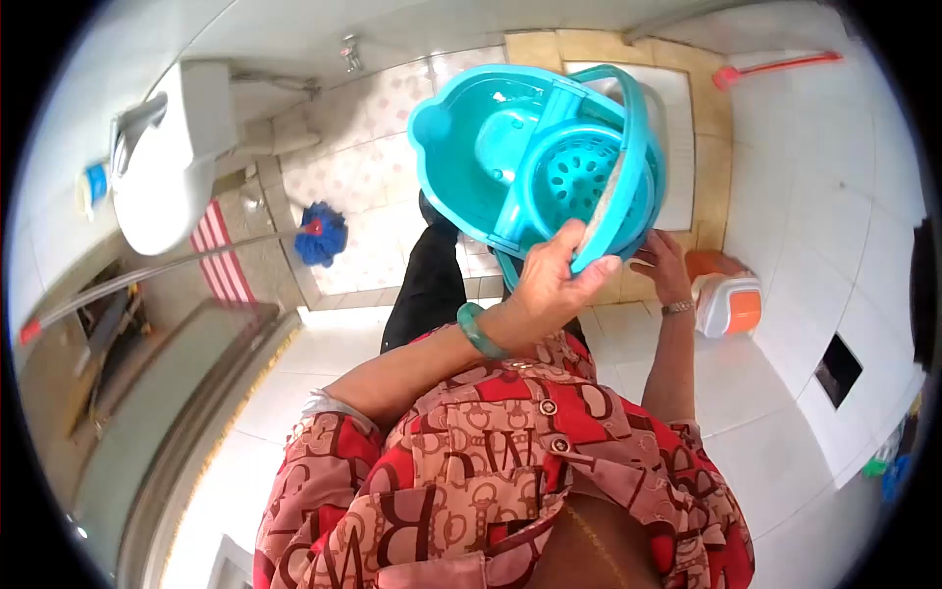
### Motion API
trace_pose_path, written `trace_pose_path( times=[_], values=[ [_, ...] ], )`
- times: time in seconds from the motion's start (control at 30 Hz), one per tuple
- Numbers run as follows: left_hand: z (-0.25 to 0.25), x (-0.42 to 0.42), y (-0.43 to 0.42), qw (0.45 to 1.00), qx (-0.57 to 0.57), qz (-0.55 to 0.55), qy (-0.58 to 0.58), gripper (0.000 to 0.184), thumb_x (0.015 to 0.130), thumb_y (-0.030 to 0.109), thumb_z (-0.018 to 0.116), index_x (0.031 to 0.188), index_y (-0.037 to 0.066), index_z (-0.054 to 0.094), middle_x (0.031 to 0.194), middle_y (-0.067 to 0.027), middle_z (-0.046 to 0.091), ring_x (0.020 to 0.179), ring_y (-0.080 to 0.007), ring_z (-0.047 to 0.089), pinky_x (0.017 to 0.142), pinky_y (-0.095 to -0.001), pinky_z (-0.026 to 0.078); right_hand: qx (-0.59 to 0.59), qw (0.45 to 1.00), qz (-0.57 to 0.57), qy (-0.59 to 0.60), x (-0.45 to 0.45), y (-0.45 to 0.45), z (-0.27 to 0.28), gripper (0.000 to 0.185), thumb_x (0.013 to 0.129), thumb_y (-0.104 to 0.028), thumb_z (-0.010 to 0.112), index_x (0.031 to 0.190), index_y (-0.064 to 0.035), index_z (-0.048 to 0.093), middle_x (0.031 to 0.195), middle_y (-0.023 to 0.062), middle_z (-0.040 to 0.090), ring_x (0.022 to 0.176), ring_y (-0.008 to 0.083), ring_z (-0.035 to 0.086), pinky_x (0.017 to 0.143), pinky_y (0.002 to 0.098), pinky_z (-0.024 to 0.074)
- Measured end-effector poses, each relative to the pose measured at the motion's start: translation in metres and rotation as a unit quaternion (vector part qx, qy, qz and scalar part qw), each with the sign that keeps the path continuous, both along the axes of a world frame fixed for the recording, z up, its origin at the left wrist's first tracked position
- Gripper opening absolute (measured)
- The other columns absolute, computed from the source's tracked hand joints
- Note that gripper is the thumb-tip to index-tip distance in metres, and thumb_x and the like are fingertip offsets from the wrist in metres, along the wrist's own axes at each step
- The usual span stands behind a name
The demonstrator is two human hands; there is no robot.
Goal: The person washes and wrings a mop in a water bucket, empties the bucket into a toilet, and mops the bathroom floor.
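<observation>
A turquoise mop bucket (pixel 471 147) is held up in front of me, tilted so its inside shows. Its round wringer basket (pixel 579 177) with slotted holes sits in the right half. My left hand (pixel 559 275), below a green bangle, is closed around the bucket's handle (pixel 633 147) at its near end. A greyish-brown strip runs along the inner side of that handle. At the bucket's lower right side, my right hand (pixel 664 267) has its fingers bent against the wall, the tips partly hidden.
A mop with a blue head (pixel 320 234) leans at the left, near a white washbasin (pixel 162 187). A squat toilet (pixel 677 147) lies behind the bucket. An orange and white bin (pixel 728 302) stands right, and a red-handled brush (pixel 775 67) is by the wall.
</observation>
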State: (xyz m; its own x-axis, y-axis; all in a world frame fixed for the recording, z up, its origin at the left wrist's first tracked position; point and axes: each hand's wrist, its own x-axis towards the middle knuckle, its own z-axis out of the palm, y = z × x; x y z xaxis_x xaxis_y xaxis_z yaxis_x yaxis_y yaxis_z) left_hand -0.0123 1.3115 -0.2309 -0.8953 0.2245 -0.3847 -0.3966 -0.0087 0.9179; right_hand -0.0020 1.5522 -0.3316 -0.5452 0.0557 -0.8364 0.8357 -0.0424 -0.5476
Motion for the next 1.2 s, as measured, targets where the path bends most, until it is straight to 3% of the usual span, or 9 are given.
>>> trace_pose_path(
  times=[0.2,0.37,0.4,0.53,0.67,0.83,0.97,1.13,1.2],
  values=[
    [0.022,0.052,-0.021,0.982,-0.096,0.165,0.004,0.016,0.080,0.017,0.061,0.083,0.004,0.052,0.067,0.0033,0.044,0.064,-0.0051,0.038,0.057,-0.0210,0.035,-0.048,0.992,0.116,-0.007,-0.008,-0.033,-0.006,0.040,0.081,-0.035,0.053,0.104,-0.0015,0.050,0.087,0.0074,0.057,0.076,0.0153,0.057,0.059,0.0265,0.0485],
    [0.061,0.110,-0.083,0.935,-0.078,0.345,0.000,0.017,0.080,0.016,0.062,0.087,0.001,0.057,0.069,0.0048,0.050,0.063,-0.0033,0.041,0.056,-0.0193,0.037,-0.020,0.967,0.254,-0.004,0.000,-0.084,0.013,0.036,0.082,-0.032,0.052,0.099,-0.0003,0.051,0.079,0.0057,0.057,0.066,0.0147,0.057,0.052,0.0263,0.0488],
    [0.059,0.130,-0.101,0.921,-0.130,0.367,0.028,0.017,0.080,0.015,0.061,0.090,0.002,0.058,0.069,0.0051,0.051,0.062,-0.0024,0.041,0.054,-0.0186,0.036,-0.035,0.956,0.292,0.009,0.007,-0.101,0.019,0.034,0.082,-0.032,0.052,0.096,-0.0006,0.052,0.078,0.0069,0.059,0.066,0.0152,0.059,0.053,0.0267,0.0493],
    [0.092,0.193,-0.154,0.891,-0.112,0.439,0.015,0.016,0.080,0.016,0.062,0.090,0.004,0.059,0.064,0.0068,0.050,0.055,-0.0008,0.040,0.047,-0.0168,0.033,-0.075,0.922,0.380,0.017,0.032,-0.172,0.061,0.033,0.084,-0.031,0.050,0.097,-0.0010,0.053,0.077,0.0088,0.060,0.064,0.0161,0.060,0.054,0.0263,0.0499],
    [0.144,0.211,-0.236,0.860,-0.133,0.490,-0.054,0.022,0.078,0.022,0.064,0.082,0.001,0.058,0.067,0.0053,0.050,0.061,-0.0028,0.042,0.053,-0.0186,0.036,-0.134,0.886,0.443,-0.036,0.032,-0.256,0.064,0.031,0.084,-0.028,0.051,0.102,-0.0032,0.052,0.081,0.0085,0.060,0.067,0.0153,0.060,0.057,0.0259,0.0507],
    [0.187,0.248,-0.331,0.788,-0.197,0.582,-0.045,0.019,0.077,0.022,0.064,0.078,0.003,0.060,0.062,0.0060,0.048,0.056,-0.0016,0.039,0.049,-0.0176,0.032,-0.191,0.835,0.514,-0.042,0.053,-0.367,0.101,0.032,0.085,-0.028,0.050,0.105,-0.0031,0.049,0.087,0.0114,0.060,0.075,0.0182,0.060,0.060,0.0277,0.0504],
    [0.226,0.265,-0.374,0.734,-0.274,0.621,-0.027,0.024,0.075,0.028,0.065,0.074,0.006,0.060,0.052,0.0072,0.042,0.043,-0.0014,0.034,0.038,-0.0177,0.024,-0.168,0.779,0.604,-0.011,0.037,-0.386,0.110,0.038,0.085,-0.028,0.050,0.112,-0.0029,0.046,0.096,0.0125,0.057,0.081,0.0188,0.058,0.064,0.0284,0.0495],
    [0.252,0.210,-0.367,0.663,-0.382,0.643,-0.018,0.028,0.073,0.033,0.066,0.071,0.007,0.058,0.046,0.0074,0.036,0.037,-0.0016,0.029,0.035,-0.0180,0.021,-0.124,0.779,0.614,0.000,-0.074,-0.278,0.021,0.031,0.085,-0.029,0.051,0.100,-0.0018,0.050,0.084,0.0116,0.060,0.067,0.0171,0.058,0.056,0.0263,0.0480],
    [0.244,0.279,-0.470,0.645,-0.390,0.657,-0.020,0.029,0.073,0.034,0.065,0.069,0.007,0.057,0.046,0.0070,0.035,0.037,-0.0019,0.029,0.035,-0.0183,0.020,-0.023,0.808,0.589,0.002,-0.037,-0.316,0.023,0.025,0.084,-0.025,0.051,0.094,-0.0022,0.052,0.078,0.0096,0.060,0.062,0.0172,0.058,0.051,0.0254,0.0470]
  ],
)
